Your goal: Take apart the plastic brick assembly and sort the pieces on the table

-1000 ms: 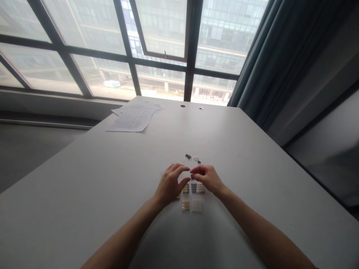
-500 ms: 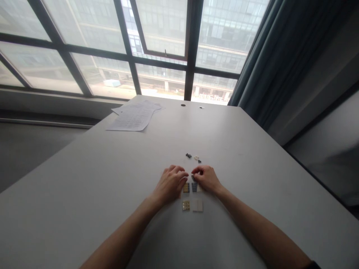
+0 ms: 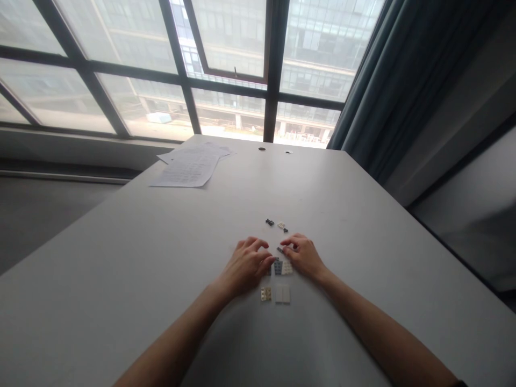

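Note:
My left hand [image 3: 249, 263] rests low over the table with fingers apart. Its thumb reaches right, its tip by a small grey piece [image 3: 276, 259], and covers most of a brick under it. Close by on the right is my right hand [image 3: 305, 255], thumb and index fingertips closed about a small dark grey toy brick [image 3: 279, 249]. Between the hands sit a blue-grey studded brick [image 3: 278, 267] and a cream studded brick [image 3: 287, 267], side by side. Nearer me lie a gold studded brick [image 3: 266, 293] and smooth white tiles [image 3: 282, 294].
Just beyond my hands are small dark pieces [image 3: 270, 222], a white piece [image 3: 281, 224] and another dark piece [image 3: 286, 230]. Printed papers [image 3: 187, 166] lie at the white table's [image 3: 342, 209] far left. Windows stand behind it, a dark curtain [image 3: 374, 91] at right.
My right hand has shifted slightly right and away from me with the dark grey brick, uncovering the cream brick. My left thumb has stretched right, over the brick beneath it.

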Demonstrator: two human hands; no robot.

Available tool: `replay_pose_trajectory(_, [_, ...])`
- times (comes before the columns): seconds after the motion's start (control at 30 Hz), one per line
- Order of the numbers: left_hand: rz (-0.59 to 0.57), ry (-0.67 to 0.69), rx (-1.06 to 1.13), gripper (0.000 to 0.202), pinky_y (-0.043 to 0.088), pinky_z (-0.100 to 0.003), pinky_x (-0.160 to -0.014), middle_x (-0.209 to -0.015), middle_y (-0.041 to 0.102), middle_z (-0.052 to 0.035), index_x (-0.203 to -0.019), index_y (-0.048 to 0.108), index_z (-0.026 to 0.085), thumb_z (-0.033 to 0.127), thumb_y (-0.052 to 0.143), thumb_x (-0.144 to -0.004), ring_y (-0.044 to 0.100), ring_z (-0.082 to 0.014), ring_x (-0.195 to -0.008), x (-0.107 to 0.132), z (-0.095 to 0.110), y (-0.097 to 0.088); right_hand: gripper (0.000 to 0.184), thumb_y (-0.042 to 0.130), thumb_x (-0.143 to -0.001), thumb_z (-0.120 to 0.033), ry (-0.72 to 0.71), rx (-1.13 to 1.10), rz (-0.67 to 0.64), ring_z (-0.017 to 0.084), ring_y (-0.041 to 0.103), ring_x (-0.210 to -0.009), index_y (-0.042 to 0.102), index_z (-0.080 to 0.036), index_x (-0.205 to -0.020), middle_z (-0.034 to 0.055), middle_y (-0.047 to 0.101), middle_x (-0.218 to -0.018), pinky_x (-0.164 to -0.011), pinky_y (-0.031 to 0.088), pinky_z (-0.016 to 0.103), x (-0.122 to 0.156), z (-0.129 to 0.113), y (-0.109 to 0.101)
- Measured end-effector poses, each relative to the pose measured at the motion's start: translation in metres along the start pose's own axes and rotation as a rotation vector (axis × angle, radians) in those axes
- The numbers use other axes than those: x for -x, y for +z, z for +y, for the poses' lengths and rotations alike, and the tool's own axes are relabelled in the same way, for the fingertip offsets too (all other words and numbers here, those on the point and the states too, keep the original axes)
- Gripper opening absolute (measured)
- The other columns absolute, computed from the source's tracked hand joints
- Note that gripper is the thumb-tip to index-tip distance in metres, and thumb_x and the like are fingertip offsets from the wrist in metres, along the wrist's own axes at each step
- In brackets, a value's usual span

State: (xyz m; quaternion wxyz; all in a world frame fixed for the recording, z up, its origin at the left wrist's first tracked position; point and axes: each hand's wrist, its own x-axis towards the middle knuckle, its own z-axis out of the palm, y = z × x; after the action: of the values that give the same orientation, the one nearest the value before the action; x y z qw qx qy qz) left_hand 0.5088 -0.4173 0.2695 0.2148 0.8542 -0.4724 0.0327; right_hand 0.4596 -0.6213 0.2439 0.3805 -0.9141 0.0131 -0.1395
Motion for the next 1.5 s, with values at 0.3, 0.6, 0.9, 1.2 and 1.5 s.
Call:
replay_pose_trajectory(0.3, [-0.036,-0.036,-0.027,0.036,0.035,-0.046,-0.097,-0.119,0.060,-0.0045,-0.103,0.069,0.030,0.043,0.036,-0.096,0.045,-0.0257,-0.115,-0.001,-0.001,0.002,0.014,0.065,-0.078,-0.014,-0.066,0.085,-0.047,0.018,0.057,-0.090,0.073,-0.024,-0.082,0.0027,0.067,-0.087,-0.086,0.042,0.031,0.008,-0.002,-0.007])
replay_pose_trajectory(0.6, [-0.014,-0.037,-0.056,0.035,0.031,-0.050,-0.102,-0.131,0.053,-0.0047,-0.114,0.064,0.033,0.045,0.037,-0.094,0.039,-0.0285,-0.125,0.001,-0.005,0.008,0.012,0.066,-0.079,-0.014,-0.117,0.104,-0.051,0.018,0.057,-0.089,0.073,-0.022,-0.083,0.0035,0.067,-0.088,-0.087,0.041,0.032,0.008,-0.009,-0.006])
replay_pose_trajectory(0.9, [-0.036,-0.013,-0.032,0.036,0.030,-0.050,-0.103,-0.130,0.053,-0.0041,-0.110,0.067,0.034,0.044,0.036,-0.095,0.037,-0.0281,-0.125,0.000,-0.004,0.006,0.026,0.059,-0.081,-0.008,-0.186,0.116,-0.093,0.017,0.057,-0.092,0.074,-0.026,-0.092,0.0026,0.068,-0.094,-0.089,0.041,0.032,0.002,-0.002,-0.005])
replay_pose_trajectory(1.2, [-0.062,-0.009,-0.014,0.036,0.028,-0.051,-0.104,-0.130,0.053,-0.0041,-0.112,0.065,0.035,0.044,0.035,-0.096,0.037,-0.0285,-0.126,0.001,-0.002,0.005,0.025,0.059,-0.082,-0.010,-0.183,0.137,-0.105,0.018,0.057,-0.091,0.074,-0.027,-0.091,0.0024,0.068,-0.091,-0.089,0.041,0.032,0.008,-0.004,-0.005])
replay_pose_trajectory(1.5, [-0.047,-0.001,0.004,0.034,0.028,-0.050,-0.105,-0.129,0.054,-0.0040,-0.110,0.066,0.034,0.043,0.037,-0.095,0.037,-0.0276,-0.126,0.000,-0.005,0.008,0.014,0.065,-0.080,-0.015,-0.185,0.152,-0.092,0.018,0.057,-0.091,0.074,-0.024,-0.084,0.0028,0.068,-0.090,-0.089,0.041,0.033,0.007,-0.008,-0.005])
